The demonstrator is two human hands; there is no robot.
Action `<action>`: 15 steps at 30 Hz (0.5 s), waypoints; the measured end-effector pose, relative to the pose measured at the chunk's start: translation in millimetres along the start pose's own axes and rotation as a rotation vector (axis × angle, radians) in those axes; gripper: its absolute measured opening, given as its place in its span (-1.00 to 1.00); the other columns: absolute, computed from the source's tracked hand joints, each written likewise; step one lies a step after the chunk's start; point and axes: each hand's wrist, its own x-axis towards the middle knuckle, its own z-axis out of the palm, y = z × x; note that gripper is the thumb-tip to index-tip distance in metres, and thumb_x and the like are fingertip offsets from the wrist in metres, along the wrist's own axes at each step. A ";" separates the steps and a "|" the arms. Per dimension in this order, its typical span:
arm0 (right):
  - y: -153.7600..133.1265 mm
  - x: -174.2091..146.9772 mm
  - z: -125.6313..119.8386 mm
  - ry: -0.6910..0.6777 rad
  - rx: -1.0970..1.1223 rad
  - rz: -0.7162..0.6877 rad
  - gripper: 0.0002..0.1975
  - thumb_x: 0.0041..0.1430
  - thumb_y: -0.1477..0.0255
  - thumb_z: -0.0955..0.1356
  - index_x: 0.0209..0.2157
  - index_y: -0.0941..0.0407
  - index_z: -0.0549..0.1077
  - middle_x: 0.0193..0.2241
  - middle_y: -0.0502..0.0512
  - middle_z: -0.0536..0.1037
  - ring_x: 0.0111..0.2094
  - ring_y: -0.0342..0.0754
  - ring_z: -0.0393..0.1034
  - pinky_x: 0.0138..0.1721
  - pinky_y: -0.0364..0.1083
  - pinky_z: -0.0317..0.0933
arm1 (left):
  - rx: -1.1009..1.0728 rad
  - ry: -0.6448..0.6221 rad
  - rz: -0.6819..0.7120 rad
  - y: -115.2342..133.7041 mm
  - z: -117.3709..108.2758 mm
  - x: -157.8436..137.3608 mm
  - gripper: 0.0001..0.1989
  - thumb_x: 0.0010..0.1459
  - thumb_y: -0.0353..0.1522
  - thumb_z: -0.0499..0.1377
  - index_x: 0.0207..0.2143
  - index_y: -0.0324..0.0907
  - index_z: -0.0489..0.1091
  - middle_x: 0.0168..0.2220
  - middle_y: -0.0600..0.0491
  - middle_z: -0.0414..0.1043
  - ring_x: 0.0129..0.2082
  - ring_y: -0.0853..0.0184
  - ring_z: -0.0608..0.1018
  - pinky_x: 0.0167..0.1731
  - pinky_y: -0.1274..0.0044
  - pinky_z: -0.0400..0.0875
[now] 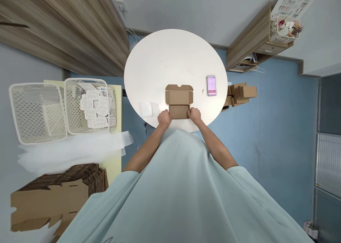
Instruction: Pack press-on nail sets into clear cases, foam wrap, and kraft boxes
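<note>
On the near edge of the round white table [173, 58] lies a small brown cardboard box [179, 111], its lid [179, 97] folded back away from me. Its inside looks bare. My left hand [164, 119] is closed on the box's left side wall, and my right hand [194, 115] grips the right side wall. The fingertips are partly hidden by the walls. Just left of my left hand lies a white translucent packing sheet [146, 109]. A phone with a pink-purple screen [211, 85] rests on the table to the right.
At left, a yellowish table [114, 165] bears white plastic baskets [66, 104], one with white labelled packets [94, 108], white foam sheets [74, 149] and stacked flat cardboard [53, 200]. Folded brown boxes [241, 93] stand right of the round table. A wooden cabinet [250, 37] is at back right.
</note>
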 end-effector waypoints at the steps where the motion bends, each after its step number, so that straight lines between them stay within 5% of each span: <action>1: 0.3 -1.3 -1.7 0.008 0.000 0.011 -0.70 0.60 0.28 0.30 -0.07 0.19 0.57 -0.04 0.51 0.67 0.03 0.30 0.59 -0.02 0.06 0.35 | -0.020 0.001 0.011 -4.5 -1.8 -0.4 -0.73 0.48 -0.25 0.14 0.04 -0.19 0.53 0.06 -0.28 0.64 0.11 -0.08 0.64 0.01 0.28 0.51; 6: 10.2 -16.0 -15.3 0.099 0.100 0.047 -0.61 0.60 0.11 0.30 -0.18 0.11 0.55 -0.15 0.39 0.71 -0.09 0.25 0.62 -0.13 0.02 0.33 | -0.141 0.152 -0.031 -55.2 -30.2 1.5 -0.76 0.51 -0.17 0.14 0.03 -0.10 0.46 0.11 -0.14 0.63 0.16 0.05 0.62 0.15 0.34 0.46; 10: 19.3 -34.3 -20.6 0.163 0.219 0.061 -0.67 0.59 0.16 0.32 -0.22 0.06 0.53 -0.19 0.25 0.74 -0.12 0.18 0.63 -0.16 -0.01 0.30 | -0.185 0.336 -0.268 -104.0 -59.7 11.9 -0.58 0.39 -0.14 0.31 0.14 -0.18 0.38 0.30 -0.29 0.47 0.20 -0.02 0.61 0.18 0.27 0.48; 15: 19.5 -49.5 -19.6 0.166 0.279 0.055 -0.70 0.58 0.20 0.34 -0.24 0.06 0.54 -0.17 0.22 0.74 -0.12 0.14 0.64 -0.13 -0.03 0.32 | -0.247 0.228 -0.411 -125.9 -68.9 27.1 -0.41 0.21 -0.11 0.48 0.12 -0.19 0.38 0.14 -0.32 0.61 0.24 -0.16 0.60 0.18 0.16 0.50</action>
